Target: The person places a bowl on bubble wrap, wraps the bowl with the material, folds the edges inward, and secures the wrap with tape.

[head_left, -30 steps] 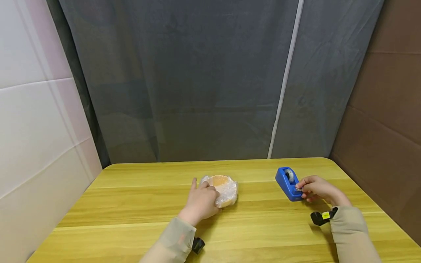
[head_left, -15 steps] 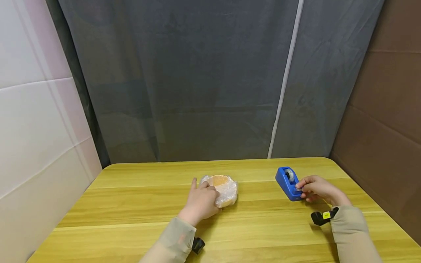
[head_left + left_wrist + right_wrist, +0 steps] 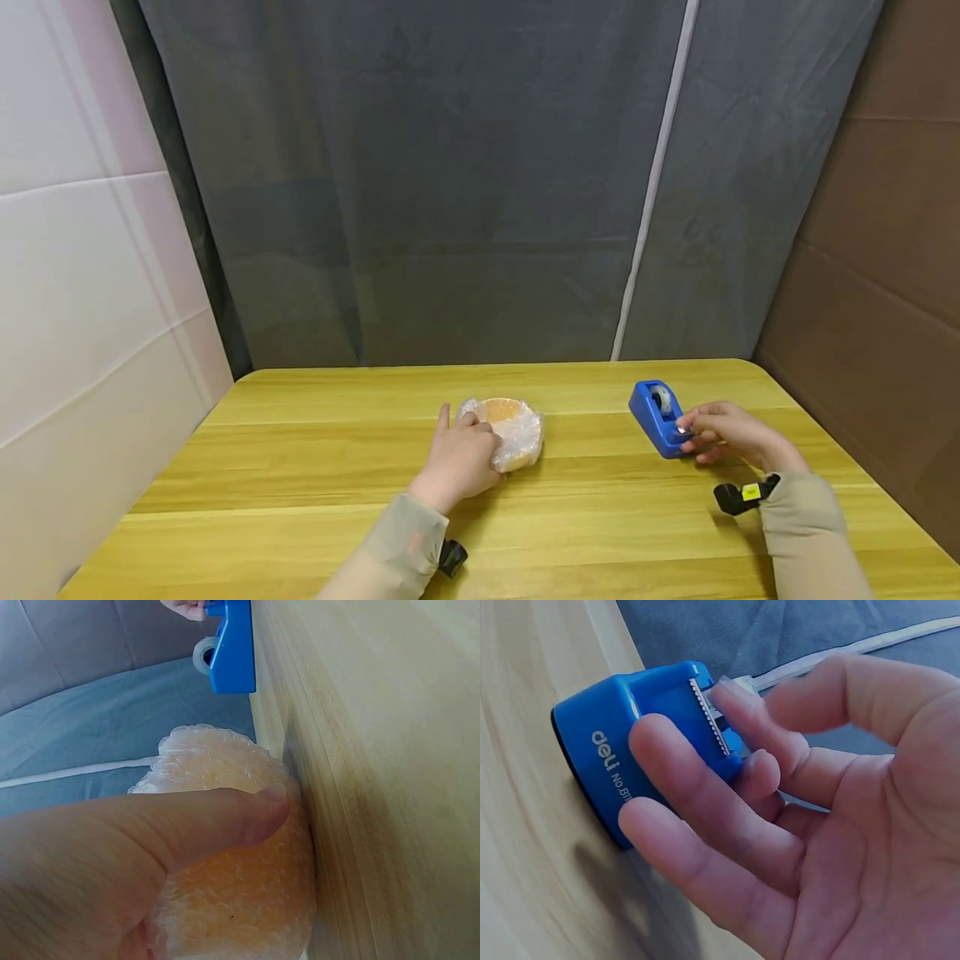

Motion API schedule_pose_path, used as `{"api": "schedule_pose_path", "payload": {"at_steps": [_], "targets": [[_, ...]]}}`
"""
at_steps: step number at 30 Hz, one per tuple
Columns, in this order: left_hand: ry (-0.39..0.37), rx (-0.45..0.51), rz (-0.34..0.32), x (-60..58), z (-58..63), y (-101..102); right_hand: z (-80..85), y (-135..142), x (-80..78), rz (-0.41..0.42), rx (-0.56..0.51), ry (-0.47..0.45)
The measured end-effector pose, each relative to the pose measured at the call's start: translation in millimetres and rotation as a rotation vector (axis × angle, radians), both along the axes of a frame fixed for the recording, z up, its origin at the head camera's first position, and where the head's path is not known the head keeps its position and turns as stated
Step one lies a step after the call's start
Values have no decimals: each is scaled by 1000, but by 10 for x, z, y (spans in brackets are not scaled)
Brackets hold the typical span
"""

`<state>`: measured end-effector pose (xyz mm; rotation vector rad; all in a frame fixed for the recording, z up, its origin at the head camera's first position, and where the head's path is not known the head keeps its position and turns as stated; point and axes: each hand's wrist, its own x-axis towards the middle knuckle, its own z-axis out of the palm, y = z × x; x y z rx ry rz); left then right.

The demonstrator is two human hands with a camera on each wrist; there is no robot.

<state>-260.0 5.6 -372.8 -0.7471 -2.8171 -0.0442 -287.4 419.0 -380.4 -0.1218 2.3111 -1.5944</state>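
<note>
In the head view my left hand (image 3: 462, 458) grips a round orange object wrapped in bubble wrap (image 3: 521, 435) on the table. The left wrist view shows the thumb (image 3: 251, 814) pressed along the wrapped side, while the other fingers are mostly hidden. My right hand (image 3: 738, 435) is at the front end of a blue tape dispenser (image 3: 651, 417). Its thumb and forefinger pinch at the clear tape's end beside the serrated cutter (image 3: 709, 716). The other fingers spread loosely over the dispenser's front. A tape roll (image 3: 661, 400) sits inside the dispenser.
Both things stand on a wood-grain table (image 3: 315, 467). A grey curtain (image 3: 480, 208) hangs behind its far edge. A white panel (image 3: 97, 233) stands at the left and a brown panel (image 3: 892, 233) at the right. Each wrist wears a small black camera (image 3: 738, 495).
My right hand has shifted slightly to the right at the dispenser's cutter, and its lower fingers have spread a little. The left hand and the wrapped object stay where they were.
</note>
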Motion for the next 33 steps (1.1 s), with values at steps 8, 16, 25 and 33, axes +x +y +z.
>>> {"api": "schedule_pose_path", "payload": {"at_steps": [8,16,25,33], "targets": [[3,4,8,3,-13,-22,25,-109,-15,-86,17,-25],[0,2,12,8,-7,5,26,-105,-3,-105,18,-18],[11,4,4,-11,-32,42,-38,-55,15,-114,-24,-2],[-4,23,-11,-11,-64,117,-174,106,152,-56,-182,61]]}}
